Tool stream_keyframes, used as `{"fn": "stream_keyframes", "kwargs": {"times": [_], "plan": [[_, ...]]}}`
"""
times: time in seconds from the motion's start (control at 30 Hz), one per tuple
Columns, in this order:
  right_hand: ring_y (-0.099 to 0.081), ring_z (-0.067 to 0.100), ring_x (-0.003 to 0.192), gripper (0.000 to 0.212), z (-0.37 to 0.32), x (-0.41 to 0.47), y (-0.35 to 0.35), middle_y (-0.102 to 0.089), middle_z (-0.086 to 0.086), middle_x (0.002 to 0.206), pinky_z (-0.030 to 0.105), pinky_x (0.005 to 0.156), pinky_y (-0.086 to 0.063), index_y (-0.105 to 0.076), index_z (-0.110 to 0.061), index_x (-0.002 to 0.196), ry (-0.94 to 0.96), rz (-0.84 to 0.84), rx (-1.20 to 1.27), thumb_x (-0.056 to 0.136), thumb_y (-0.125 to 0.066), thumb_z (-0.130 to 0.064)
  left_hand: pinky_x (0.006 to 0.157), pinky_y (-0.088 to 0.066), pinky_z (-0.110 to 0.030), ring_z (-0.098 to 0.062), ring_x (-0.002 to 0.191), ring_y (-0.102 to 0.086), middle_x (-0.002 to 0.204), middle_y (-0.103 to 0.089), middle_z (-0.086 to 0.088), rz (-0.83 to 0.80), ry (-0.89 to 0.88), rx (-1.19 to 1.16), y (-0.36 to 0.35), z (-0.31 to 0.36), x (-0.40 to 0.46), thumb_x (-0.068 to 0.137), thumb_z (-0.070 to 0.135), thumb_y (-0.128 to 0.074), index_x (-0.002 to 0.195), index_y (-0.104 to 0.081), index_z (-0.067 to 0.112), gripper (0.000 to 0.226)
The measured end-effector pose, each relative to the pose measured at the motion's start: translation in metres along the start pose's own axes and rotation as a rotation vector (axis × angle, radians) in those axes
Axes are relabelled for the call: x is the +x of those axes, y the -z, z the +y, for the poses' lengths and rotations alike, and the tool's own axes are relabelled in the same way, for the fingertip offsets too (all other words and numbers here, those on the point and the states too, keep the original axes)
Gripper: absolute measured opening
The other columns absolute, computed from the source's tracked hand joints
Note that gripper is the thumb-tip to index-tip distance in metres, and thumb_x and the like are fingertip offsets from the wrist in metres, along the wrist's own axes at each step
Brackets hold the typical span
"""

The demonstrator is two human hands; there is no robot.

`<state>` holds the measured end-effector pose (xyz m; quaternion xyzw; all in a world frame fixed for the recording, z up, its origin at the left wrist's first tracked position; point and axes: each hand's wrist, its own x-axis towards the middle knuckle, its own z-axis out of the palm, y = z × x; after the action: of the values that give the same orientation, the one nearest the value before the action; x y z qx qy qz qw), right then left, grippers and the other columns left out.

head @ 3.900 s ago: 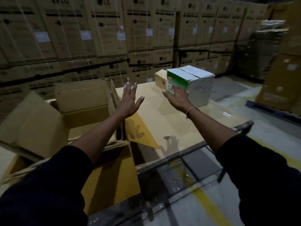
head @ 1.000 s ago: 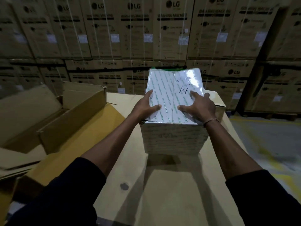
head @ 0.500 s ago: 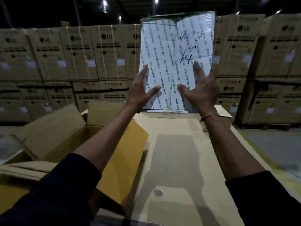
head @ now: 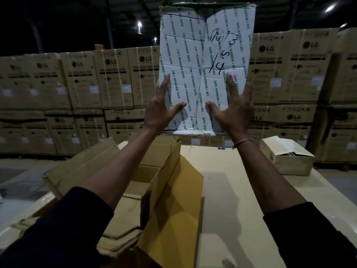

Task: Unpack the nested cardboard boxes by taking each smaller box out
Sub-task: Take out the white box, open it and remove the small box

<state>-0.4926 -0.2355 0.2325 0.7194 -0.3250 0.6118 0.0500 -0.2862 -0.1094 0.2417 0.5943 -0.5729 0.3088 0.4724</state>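
A white box [head: 204, 55] printed with green "CM-1 WONDER TAPE" lettering and black handwriting is raised high above the cardboard work surface [head: 228, 190], its taped face turned toward me. My left hand [head: 162, 111] presses its lower left with spread, straight fingers. My right hand [head: 233, 109] presses the lower right the same way. A large open brown box [head: 108, 167] with raised flaps stands at the left, below my left forearm. A small open brown box [head: 287, 157] sits at the right edge of the surface.
Stacked brown LG cartons [head: 81, 84] form a wall across the back. A yellow-brown flap [head: 173, 209] of the large box hangs toward me over the surface. Grey floor [head: 17, 176] lies to the left.
The white box stood on the surface a second ago under both hands; it has been tipped up and lifted higher, with its taped top now facing me.
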Motion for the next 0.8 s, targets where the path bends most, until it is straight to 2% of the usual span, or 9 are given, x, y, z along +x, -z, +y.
{"fn": "stream_keyframes", "kwargs": {"times": [0.13, 0.23, 0.3, 0.43, 0.63, 0.73, 0.8], "plan": [[-0.057, 0.038, 0.118, 0.092, -0.023, 0.011, -0.037, -0.043, 0.022, 0.146, 0.041, 0.079, -0.058, -0.037, -0.036, 0.159, 0.015, -0.033, 0.008, 0.080, -0.067, -0.073, 0.092, -0.057, -0.036, -0.026, 0.140, -0.047, 0.163, -0.034, -0.008, -0.015, 0.022, 0.037, 0.012, -0.043, 0.017, 0.083, 0.068, -0.070, 0.163, -0.019, 0.019, 0.107], [-0.058, 0.035, 0.114, 0.092, -0.040, 0.015, -0.060, -0.044, 0.020, 0.143, 0.041, 0.074, -0.059, -0.037, -0.038, 0.159, 0.008, -0.053, -0.004, 0.079, -0.065, -0.075, 0.098, -0.053, -0.040, -0.030, 0.144, -0.043, 0.163, -0.034, -0.010, -0.027, 0.048, 0.046, 0.021, -0.069, 0.023, 0.082, 0.069, -0.069, 0.163, -0.018, 0.019, 0.109], [-0.058, 0.034, 0.116, 0.092, -0.056, 0.015, -0.073, -0.043, 0.020, 0.144, 0.038, 0.073, -0.058, -0.039, -0.036, 0.158, 0.020, -0.060, -0.002, 0.079, -0.067, -0.074, 0.101, -0.050, -0.042, -0.031, 0.146, -0.040, 0.163, -0.034, -0.011, -0.040, 0.066, 0.048, 0.030, -0.087, 0.024, 0.081, 0.070, -0.069, 0.163, -0.017, 0.020, 0.109], [-0.060, 0.038, 0.117, 0.091, -0.093, 0.013, -0.098, -0.040, 0.022, 0.149, 0.039, 0.076, -0.059, -0.040, -0.036, 0.158, 0.015, -0.086, 0.001, 0.079, -0.068, -0.073, 0.104, -0.048, -0.045, -0.032, 0.145, -0.040, 0.163, -0.034, -0.013, -0.073, 0.091, 0.032, 0.055, -0.127, 0.029, 0.079, 0.074, -0.065, 0.163, -0.016, 0.020, 0.111], [-0.051, 0.040, 0.134, 0.089, -0.167, 0.004, -0.124, -0.038, 0.021, 0.154, 0.035, 0.085, -0.051, -0.039, -0.039, 0.158, -0.027, -0.152, -0.020, 0.081, -0.069, -0.071, 0.111, -0.041, -0.045, -0.029, 0.148, -0.036, 0.164, -0.031, -0.010, -0.143, 0.108, -0.022, 0.110, -0.188, 0.031, 0.081, 0.068, -0.070, 0.164, -0.015, 0.023, 0.109], [-0.063, 0.034, 0.109, 0.093, -0.207, 0.000, -0.136, -0.055, 0.016, 0.131, 0.028, 0.073, -0.043, -0.037, -0.042, 0.157, -0.047, -0.201, -0.040, 0.076, -0.060, -0.081, 0.115, -0.039, -0.047, -0.028, 0.149, -0.033, 0.164, -0.032, -0.009, -0.188, 0.126, -0.044, 0.144, -0.218, 0.031, 0.081, 0.067, -0.072, 0.163, -0.016, 0.021, 0.110], [-0.064, 0.033, 0.105, 0.095, -0.234, -0.002, -0.141, -0.057, 0.015, 0.128, 0.030, 0.077, -0.047, -0.038, -0.042, 0.157, -0.066, -0.244, -0.049, 0.074, -0.058, -0.084, 0.117, -0.036, -0.045, -0.027, 0.150, -0.032, 0.165, -0.031, -0.009, -0.216, 0.132, -0.056, 0.166, -0.235, 0.032, 0.081, 0.064, -0.074, 0.163, -0.018, 0.017, 0.110]]}}
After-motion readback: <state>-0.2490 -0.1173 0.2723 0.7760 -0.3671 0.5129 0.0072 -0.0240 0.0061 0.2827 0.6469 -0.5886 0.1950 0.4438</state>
